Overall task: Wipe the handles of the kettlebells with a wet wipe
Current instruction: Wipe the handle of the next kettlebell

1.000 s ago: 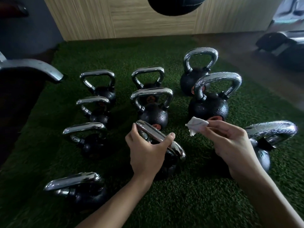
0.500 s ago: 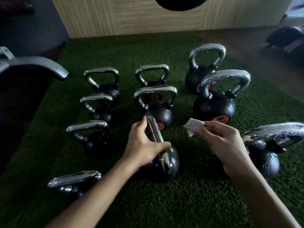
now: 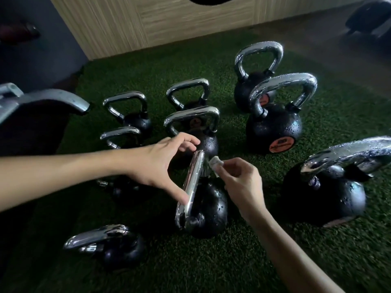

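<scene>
Several black kettlebells with chrome handles stand on green turf. The nearest middle kettlebell (image 3: 208, 210) has its handle (image 3: 191, 185) turned end-on toward me. My left hand (image 3: 157, 163) spans that handle, thumb against its near end and fingers arched over its far end. My right hand (image 3: 239, 182) pinches a folded white wet wipe (image 3: 215, 162) against the right side of the handle's far end. Water drops cover the bigger kettlebells (image 3: 275, 125) at the right.
A large wet kettlebell (image 3: 325, 193) stands close to my right forearm. A small one (image 3: 112, 244) sits front left, others behind my left arm. A grey metal machine part (image 3: 42, 102) juts in at left. A wooden wall panel (image 3: 148, 22) closes the back.
My left hand slid from gripping the handle's middle to spanning its ends. My right hand brought the wipe left and down onto the handle. The view moved closer.
</scene>
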`<act>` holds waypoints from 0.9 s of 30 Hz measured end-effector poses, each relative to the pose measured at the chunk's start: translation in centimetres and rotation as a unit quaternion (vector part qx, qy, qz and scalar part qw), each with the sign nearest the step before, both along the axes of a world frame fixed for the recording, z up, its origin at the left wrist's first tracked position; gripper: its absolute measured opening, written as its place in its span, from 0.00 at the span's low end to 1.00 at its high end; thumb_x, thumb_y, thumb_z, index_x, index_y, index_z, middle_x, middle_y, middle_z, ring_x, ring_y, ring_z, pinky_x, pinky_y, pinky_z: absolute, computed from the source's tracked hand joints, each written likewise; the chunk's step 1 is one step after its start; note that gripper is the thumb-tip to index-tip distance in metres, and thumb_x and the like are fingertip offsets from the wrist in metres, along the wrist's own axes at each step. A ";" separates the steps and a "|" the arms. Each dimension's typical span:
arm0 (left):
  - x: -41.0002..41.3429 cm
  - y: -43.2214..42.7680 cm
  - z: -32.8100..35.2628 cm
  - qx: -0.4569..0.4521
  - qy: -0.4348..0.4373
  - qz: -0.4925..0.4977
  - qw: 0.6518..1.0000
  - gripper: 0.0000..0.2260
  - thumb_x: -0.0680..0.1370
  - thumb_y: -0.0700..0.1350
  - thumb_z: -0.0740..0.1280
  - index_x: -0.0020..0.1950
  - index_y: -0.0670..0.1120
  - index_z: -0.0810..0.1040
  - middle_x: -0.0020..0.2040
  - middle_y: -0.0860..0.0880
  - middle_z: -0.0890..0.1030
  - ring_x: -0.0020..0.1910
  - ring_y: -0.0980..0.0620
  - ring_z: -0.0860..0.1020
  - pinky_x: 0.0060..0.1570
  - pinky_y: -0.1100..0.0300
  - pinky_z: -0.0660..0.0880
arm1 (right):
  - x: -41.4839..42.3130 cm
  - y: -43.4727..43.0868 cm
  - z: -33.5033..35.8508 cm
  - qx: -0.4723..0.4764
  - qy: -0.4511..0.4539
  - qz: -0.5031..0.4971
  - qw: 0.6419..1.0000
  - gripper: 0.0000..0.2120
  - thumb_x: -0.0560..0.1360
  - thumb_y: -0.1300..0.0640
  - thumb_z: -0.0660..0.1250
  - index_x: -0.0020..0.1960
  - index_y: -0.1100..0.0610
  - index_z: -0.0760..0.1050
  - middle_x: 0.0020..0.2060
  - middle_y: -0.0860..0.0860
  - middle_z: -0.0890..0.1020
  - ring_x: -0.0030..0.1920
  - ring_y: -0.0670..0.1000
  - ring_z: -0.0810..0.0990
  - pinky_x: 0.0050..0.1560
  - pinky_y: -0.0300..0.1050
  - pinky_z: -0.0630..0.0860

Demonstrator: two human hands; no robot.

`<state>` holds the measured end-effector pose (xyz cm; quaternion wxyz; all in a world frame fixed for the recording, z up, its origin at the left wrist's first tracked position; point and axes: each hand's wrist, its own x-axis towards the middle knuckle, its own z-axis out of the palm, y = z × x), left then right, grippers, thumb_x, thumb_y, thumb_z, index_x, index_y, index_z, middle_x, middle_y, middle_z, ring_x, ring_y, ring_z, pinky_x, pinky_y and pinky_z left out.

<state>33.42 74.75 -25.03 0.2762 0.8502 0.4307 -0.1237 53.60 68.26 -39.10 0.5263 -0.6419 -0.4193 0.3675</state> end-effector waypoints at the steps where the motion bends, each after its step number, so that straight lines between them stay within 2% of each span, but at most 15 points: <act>1: 0.2 0.2 0.3 -0.001 0.011 -0.011 1.000 0.56 0.57 0.69 0.81 0.75 0.67 0.50 0.75 0.63 0.61 0.75 0.64 0.59 0.76 0.57 0.61 | -0.3 0.2 -0.2 -0.001 -0.012 0.005 1.000 0.11 0.71 0.42 0.78 0.42 0.48 0.84 0.36 0.43 0.85 0.34 0.46 0.82 0.36 0.49 0.80; 3: 0.5 0.2 0.5 -0.002 0.035 -0.022 0.999 0.57 0.57 0.70 0.81 0.77 0.68 0.49 0.77 0.64 0.59 0.75 0.64 0.59 0.76 0.56 0.61 | -0.7 0.3 -0.8 -0.003 -0.039 0.024 0.999 0.08 0.71 0.46 0.79 0.42 0.48 0.83 0.36 0.43 0.85 0.35 0.45 0.82 0.37 0.48 0.80; 6: 1.1 0.2 0.5 0.019 0.076 -0.043 0.996 0.59 0.58 0.70 0.80 0.80 0.64 0.48 0.78 0.63 0.55 0.76 0.63 0.56 0.76 0.60 0.57 | -0.9 0.2 -1.8 -0.009 -0.074 0.064 0.995 0.05 0.72 0.50 0.78 0.44 0.47 0.83 0.40 0.40 0.85 0.34 0.39 0.80 0.32 0.36 0.74; 8: 1.5 0.2 0.5 0.036 0.092 -0.056 0.994 0.61 0.58 0.70 0.79 0.82 0.61 0.48 0.80 0.61 0.54 0.78 0.60 0.53 0.76 0.59 0.55 | -0.8 0.1 -2.2 0.003 -0.078 0.093 0.993 0.03 0.74 0.51 0.77 0.47 0.46 0.84 0.43 0.38 0.85 0.34 0.36 0.79 0.34 0.31 0.72; 11: 1.9 0.3 0.6 0.034 0.098 -0.050 0.993 0.61 0.58 0.68 0.81 0.83 0.58 0.50 0.82 0.59 0.53 0.79 0.59 0.53 0.74 0.63 0.53 | -0.5 -0.1 -2.1 0.023 -0.079 0.096 0.992 0.03 0.75 0.50 0.76 0.48 0.45 0.84 0.45 0.34 0.85 0.32 0.39 0.79 0.35 0.34 0.76; 14: 2.1 0.5 0.7 0.043 0.099 -0.051 0.993 0.62 0.56 0.68 0.81 0.82 0.58 0.52 0.80 0.59 0.57 0.78 0.59 0.56 0.73 0.64 0.55 | -0.9 0.2 -2.6 0.024 -0.070 0.060 0.995 0.11 0.73 0.51 0.78 0.53 0.46 0.80 0.46 0.36 0.85 0.31 0.40 0.79 0.33 0.35 0.74; 17: 2.1 0.6 0.6 0.054 0.100 -0.050 0.992 0.62 0.53 0.70 0.80 0.81 0.59 0.54 0.80 0.59 0.58 0.77 0.59 0.56 0.74 0.62 0.55 | -1.7 0.5 -3.0 0.027 -0.071 0.031 0.997 0.13 0.75 0.51 0.76 0.59 0.48 0.84 0.49 0.41 0.86 0.41 0.37 0.81 0.44 0.35 0.77; 19: 2.0 0.7 0.5 0.054 0.098 -0.046 0.993 0.63 0.52 0.71 0.80 0.81 0.59 0.54 0.79 0.59 0.59 0.77 0.59 0.57 0.75 0.61 0.56 | -2.0 0.8 -3.0 0.024 -0.087 0.021 0.996 0.13 0.76 0.50 0.75 0.60 0.48 0.85 0.53 0.43 0.86 0.49 0.39 0.82 0.50 0.39 0.79; 20: 1.9 0.7 0.5 0.054 0.095 -0.043 0.993 0.63 0.51 0.72 0.79 0.81 0.60 0.55 0.79 0.59 0.60 0.77 0.59 0.57 0.75 0.60 0.57 | -2.0 0.9 -2.8 0.020 -0.081 0.020 0.996 0.13 0.76 0.49 0.75 0.60 0.48 0.85 0.54 0.44 0.86 0.51 0.39 0.82 0.52 0.38 0.79; 23: 1.6 0.6 0.3 0.048 0.079 -0.033 0.995 0.63 0.50 0.72 0.78 0.81 0.60 0.56 0.79 0.60 0.60 0.77 0.59 0.59 0.75 0.59 0.58 | -1.8 1.4 -1.7 0.030 -0.047 0.013 0.998 0.14 0.76 0.46 0.75 0.60 0.48 0.85 0.56 0.43 0.86 0.51 0.33 0.81 0.52 0.27 0.76; 25: 1.5 0.5 0.2 0.043 0.066 -0.025 0.997 0.63 0.50 0.71 0.79 0.80 0.61 0.56 0.79 0.61 0.61 0.77 0.59 0.60 0.74 0.60 0.59 | -1.9 1.9 -0.6 0.059 -0.033 -0.003 0.998 0.14 0.76 0.49 0.75 0.60 0.49 0.85 0.55 0.42 0.86 0.52 0.33 0.81 0.53 0.27 0.76; 27: 1.5 0.5 0.2 0.040 0.060 -0.021 0.997 0.62 0.51 0.69 0.80 0.80 0.61 0.56 0.79 0.61 0.61 0.75 0.60 0.60 0.72 0.62 0.59 | -2.1 2.0 -0.3 0.078 -0.016 -0.004 0.997 0.13 0.76 0.52 0.75 0.60 0.50 0.85 0.54 0.41 0.86 0.48 0.30 0.81 0.49 0.28 0.77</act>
